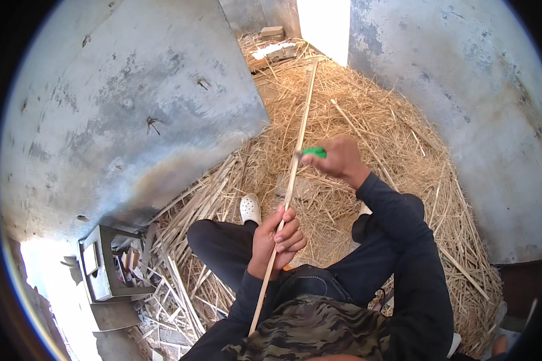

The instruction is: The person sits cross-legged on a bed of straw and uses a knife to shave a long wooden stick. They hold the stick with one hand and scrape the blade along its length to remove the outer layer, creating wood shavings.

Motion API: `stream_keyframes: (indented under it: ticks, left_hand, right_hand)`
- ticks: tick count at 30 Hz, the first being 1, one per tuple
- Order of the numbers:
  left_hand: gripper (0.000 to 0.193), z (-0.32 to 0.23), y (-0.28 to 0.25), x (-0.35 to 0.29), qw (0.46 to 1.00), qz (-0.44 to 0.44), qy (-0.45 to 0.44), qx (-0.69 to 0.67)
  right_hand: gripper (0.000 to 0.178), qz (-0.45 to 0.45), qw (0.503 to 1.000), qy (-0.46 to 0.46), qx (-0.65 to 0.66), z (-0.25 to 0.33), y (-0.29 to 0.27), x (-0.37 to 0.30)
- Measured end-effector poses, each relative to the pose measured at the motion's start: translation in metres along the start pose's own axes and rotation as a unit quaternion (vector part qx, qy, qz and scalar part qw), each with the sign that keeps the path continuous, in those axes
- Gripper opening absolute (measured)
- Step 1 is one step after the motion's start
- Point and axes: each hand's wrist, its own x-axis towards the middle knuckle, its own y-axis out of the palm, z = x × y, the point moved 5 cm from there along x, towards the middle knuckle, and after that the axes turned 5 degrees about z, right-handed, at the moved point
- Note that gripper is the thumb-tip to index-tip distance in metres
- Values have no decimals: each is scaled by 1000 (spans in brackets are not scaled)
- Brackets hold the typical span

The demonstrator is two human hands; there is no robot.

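Observation:
A long, pale split-bamboo strip (305,114) slants from beside my lap up and away over the straw-covered floor. My left hand (278,239) is closed around its lower part, with the fingers wrapped over it near my knee. Farther up, my right hand (343,157) grips a green-handled knife (315,152). Its short dark metal part touches or lies across the strip and is slightly blurred, so the blade's shape is hard to make out. The strip's near end passes along my left forearm.
Thin straw-like shavings (403,156) heap over the floor ahead and to the right. Cut strips (190,210) lie at the left. A small open cabinet (105,265) holding odds and ends stands lower left. Worn grey walls (162,90) close in both sides; a brick (272,32) lies far off.

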Motion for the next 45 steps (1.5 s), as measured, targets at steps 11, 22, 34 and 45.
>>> stream_keyframes:
  ticks: [11, 22, 34, 45]
  left_hand:
    - [30, -2, -7, -4, 999, -33, 2, 42]
    - [30, 10, 7, -26, 997, -38, -31, 62]
    - [31, 21, 8, -61, 985, -77, -62, 144]
    - [32, 33, -5, -60, 971, -78, -102, 203]
  right_hand:
    - [76, 17, 998, -31, 46, 10, 12, -8]
    - [80, -50, 997, 48, -39, -77, -6, 23]
    - [78, -70, 989, 70, -113, -105, -29, 41]
    - [89, -64, 942, 317, -85, -217, -36, 28]
